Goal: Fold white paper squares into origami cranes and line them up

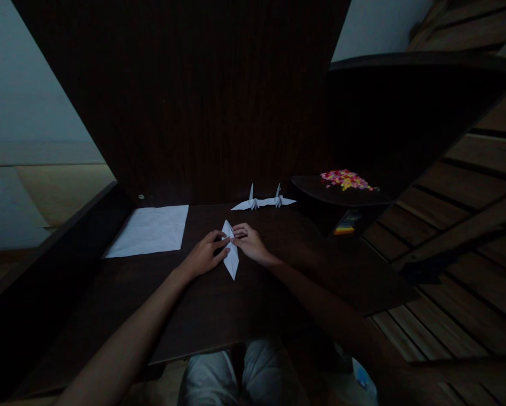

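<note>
A white folded paper (232, 260), shaped like a long narrow diamond, lies on the dark desk with one point toward me. My left hand (206, 251) grips it from the left, thumb and fingertips at its middle. From the other side, my right hand (251, 243) pinches its right edge near the middle, fingers curled. The fingertips cover part of the folds. Just beyond the hands stand two white paper cranes (253, 203), side by side against the back panel.
A flat white sheet (151, 230) lies at the left by the desk's raised side (53, 248). On a small shelf (312, 188) at the right sits a heap of pink, red and yellow small pieces (346, 179). Something yellow (344, 230) is beneath that shelf.
</note>
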Demonstrator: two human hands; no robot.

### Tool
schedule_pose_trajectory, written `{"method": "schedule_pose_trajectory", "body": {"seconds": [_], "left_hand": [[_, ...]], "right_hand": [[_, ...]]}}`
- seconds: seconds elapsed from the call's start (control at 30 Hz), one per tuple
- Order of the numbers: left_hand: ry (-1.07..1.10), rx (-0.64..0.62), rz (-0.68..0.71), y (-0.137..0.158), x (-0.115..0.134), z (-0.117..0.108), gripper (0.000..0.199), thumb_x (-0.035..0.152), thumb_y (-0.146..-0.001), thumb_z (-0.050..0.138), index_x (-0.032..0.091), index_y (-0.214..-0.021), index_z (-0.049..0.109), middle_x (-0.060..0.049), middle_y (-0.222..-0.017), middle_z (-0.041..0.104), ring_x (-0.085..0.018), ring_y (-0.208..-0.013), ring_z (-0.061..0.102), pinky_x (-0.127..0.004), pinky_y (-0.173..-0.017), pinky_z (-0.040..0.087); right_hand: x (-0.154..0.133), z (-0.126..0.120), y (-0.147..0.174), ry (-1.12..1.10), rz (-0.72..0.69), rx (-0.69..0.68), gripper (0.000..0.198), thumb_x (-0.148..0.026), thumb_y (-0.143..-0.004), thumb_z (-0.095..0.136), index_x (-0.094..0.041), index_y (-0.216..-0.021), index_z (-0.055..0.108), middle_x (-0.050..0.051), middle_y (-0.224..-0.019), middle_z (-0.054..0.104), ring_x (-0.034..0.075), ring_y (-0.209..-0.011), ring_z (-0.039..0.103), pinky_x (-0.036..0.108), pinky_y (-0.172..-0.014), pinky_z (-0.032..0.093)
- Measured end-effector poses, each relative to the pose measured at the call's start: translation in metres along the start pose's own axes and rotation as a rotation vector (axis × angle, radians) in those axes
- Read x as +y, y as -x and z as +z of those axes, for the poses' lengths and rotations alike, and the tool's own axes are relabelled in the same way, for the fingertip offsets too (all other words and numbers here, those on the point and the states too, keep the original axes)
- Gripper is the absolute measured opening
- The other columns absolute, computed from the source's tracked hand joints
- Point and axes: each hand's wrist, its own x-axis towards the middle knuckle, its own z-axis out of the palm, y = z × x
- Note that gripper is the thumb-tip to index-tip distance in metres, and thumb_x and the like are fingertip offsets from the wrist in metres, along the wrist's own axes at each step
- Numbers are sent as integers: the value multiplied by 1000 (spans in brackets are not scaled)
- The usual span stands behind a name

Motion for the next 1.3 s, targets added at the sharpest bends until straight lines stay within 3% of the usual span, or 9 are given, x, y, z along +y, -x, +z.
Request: {"method": "schedule_pose_trajectory", "body": {"seconds": [0.13,0.3,0.47,0.57,0.63,0.8,0.97,1.13,1.3], "left_hand": [[93,124,-68,-2,-1,0,29,34,-90,52,23,-112,68,-9,-128,49,-25,-113,53,-46,-99,46],[167,263,-157,-4,-2,0,25,33,-86,60,23,-107,69,-9,-132,45,-24,-109,56,-46,-97,48],[196,366,-170,-5,3,-2,21,34,-85,61,23,-100,72,-7,-118,52,-20,-98,58,-42,-93,50],[201,356,-169,-7,7,-4,23,36,-87,59,24,-101,73,-5,-106,58,-20,-99,59,-41,-91,51],[215,361,-198,-7,10,-4,24,38,-87,58,25,-102,73,-5,-108,59,-21,-102,59,-41,-92,50],[274,445,-300,-8,10,-3,26,43,-85,61,22,-93,75,-6,-120,54,-20,-99,60,-40,-94,50],[348,456,-367,-9,9,-7,29,47,-82,62,22,-88,74,-6,-105,59,-21,-100,59,-39,-92,50],[662,330,-425,-10,13,-9,35,48,-75,68,17,-90,69,-5,-87,69,-21,-83,65,-35,-78,52],[781,342,-516,-11,14,-8,31,42,-68,73,16,-84,67,-2,-77,70,-18,-72,64,-29,-68,50]], "right_hand": [[0,1,0,-15,-33,17,31,-12,-68,65,-19,-96,54,3,-92,66,16,-90,66,33,-82,53],[-3,0,1,-177,37,25,39,-16,-64,70,-20,-99,52,5,-97,67,18,-86,68,35,-78,55],[-6,1,2,-252,-33,110,53,-22,-61,75,-21,-107,50,10,-118,61,16,-81,68,35,-78,56],[-10,1,4,-275,-36,110,51,-27,-62,77,-20,-105,51,8,-104,67,19,-87,68,36,-81,55],[-14,1,6,-289,-47,99,48,-29,-63,77,-20,-104,52,7,-97,69,20,-91,68,37,-83,55],[-27,4,12,-317,-95,49,38,-34,-70,73,-20,-100,55,7,-98,71,21,-95,68,38,-86,54],[-34,7,17,-313,-149,1,26,-37,-76,68,-20,-94,61,7,-101,71,22,-98,66,35,-81,55],[-30,8,20,-279,-217,-72,20,-30,-79,64,-21,-97,63,6,-104,69,20,-103,64,35,-87,52],[-29,7,23,-79,-316,-86,29,-17,-82,57,-24,-110,61,6,-111,66,19,-107,60,36,-91,49]]}}
